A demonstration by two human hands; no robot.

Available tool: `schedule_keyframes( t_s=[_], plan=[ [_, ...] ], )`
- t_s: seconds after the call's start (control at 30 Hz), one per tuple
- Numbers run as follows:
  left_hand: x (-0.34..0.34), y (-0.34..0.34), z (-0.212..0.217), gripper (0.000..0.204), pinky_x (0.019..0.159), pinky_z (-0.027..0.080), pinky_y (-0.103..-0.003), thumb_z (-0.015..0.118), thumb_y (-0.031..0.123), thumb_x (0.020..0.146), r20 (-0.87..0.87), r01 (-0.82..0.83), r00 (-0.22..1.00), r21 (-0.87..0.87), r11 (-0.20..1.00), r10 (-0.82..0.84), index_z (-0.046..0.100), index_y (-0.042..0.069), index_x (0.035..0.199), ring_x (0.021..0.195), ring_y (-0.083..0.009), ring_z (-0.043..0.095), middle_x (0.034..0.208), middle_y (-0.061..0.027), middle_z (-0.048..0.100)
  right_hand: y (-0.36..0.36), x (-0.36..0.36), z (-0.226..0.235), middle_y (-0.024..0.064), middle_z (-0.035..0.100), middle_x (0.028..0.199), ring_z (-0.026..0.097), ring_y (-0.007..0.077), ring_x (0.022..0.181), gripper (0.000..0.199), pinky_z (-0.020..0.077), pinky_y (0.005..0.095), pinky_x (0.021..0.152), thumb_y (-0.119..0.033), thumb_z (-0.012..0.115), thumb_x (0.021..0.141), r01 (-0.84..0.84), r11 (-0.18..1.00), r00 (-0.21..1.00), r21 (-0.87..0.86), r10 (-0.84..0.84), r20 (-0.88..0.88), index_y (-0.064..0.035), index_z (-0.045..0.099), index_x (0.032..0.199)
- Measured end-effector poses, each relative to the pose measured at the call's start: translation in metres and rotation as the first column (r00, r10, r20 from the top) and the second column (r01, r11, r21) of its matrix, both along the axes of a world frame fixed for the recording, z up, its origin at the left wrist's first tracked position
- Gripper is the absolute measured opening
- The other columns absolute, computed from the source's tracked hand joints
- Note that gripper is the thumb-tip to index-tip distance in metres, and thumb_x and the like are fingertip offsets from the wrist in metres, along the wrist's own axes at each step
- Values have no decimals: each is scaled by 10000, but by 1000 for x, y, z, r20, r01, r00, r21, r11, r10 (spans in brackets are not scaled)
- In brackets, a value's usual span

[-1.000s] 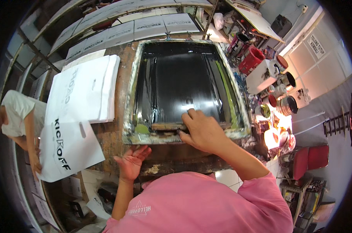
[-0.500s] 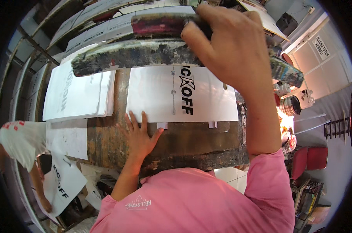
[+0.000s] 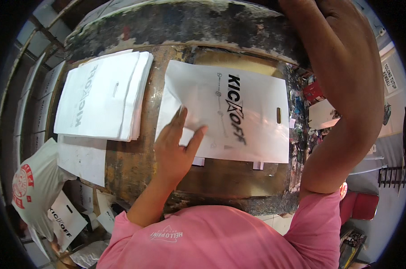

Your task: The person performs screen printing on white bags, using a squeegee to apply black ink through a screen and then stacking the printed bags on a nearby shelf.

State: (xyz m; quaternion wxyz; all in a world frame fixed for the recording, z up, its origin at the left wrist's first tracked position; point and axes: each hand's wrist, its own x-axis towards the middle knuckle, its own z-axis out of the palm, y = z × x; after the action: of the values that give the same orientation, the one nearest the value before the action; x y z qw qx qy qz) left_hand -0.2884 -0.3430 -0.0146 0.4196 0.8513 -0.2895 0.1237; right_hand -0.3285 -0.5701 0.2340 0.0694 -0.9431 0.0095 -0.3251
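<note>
Left hand [image 3: 176, 148] open, fingers spread at bag's [image 3: 256, 112] left side; frame [image 3: 180, 27] raised, presumably giving reach. Right hand [image 3: 317, 22] cut off, grip cannot be told.

A stained brown worktop [image 3: 132, 163] is stretching beneath the left hand [image 3: 175, 150]. Well to that hand's left, a metal rack [image 3: 46, 32] is standing. Far to its right, a grey wall [image 3: 392, 204] is rising behind a red chair [image 3: 363, 206], and a black rack [image 3: 393, 177] is showing against it. Warm light [image 3: 343, 190] is glowing near the chair. Pale floor tiles [image 3: 274, 221] are showing nearer the body than that hand.
</note>
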Motion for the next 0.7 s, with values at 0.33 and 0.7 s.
schedule_keyframes(
  t_s=[0.33, 0.7],
  plan=[
    [36, 125, 18, 529, 626, 400, -188, 685, -28, 911, -402, -380, 888, -370, 848, 223, 593, -43, 1431, 728, -16, 482, 949, -1, 640, 4, -5, -11, 235, 618, 826, 592, 420, 756, 367, 458, 448, 734, -337, 558, 942, 15, 998, 998, -56, -12, 64, 10, 659, 1009],
    [227, 382, 10, 718, 728, 549, -310, 637, 65, 766, -348, -491, 814, 13, 871, 464, 579, 68, 1482, 877, -185, 646, 1172, -136, 676, 27, -13, -26, 242, 704, 920, 639, 431, 923, 433, 471, 490, 909, -373, 594, 909, 202, 968, 961, -149, -167, 222, -2, 727, 1089]
  ],
)
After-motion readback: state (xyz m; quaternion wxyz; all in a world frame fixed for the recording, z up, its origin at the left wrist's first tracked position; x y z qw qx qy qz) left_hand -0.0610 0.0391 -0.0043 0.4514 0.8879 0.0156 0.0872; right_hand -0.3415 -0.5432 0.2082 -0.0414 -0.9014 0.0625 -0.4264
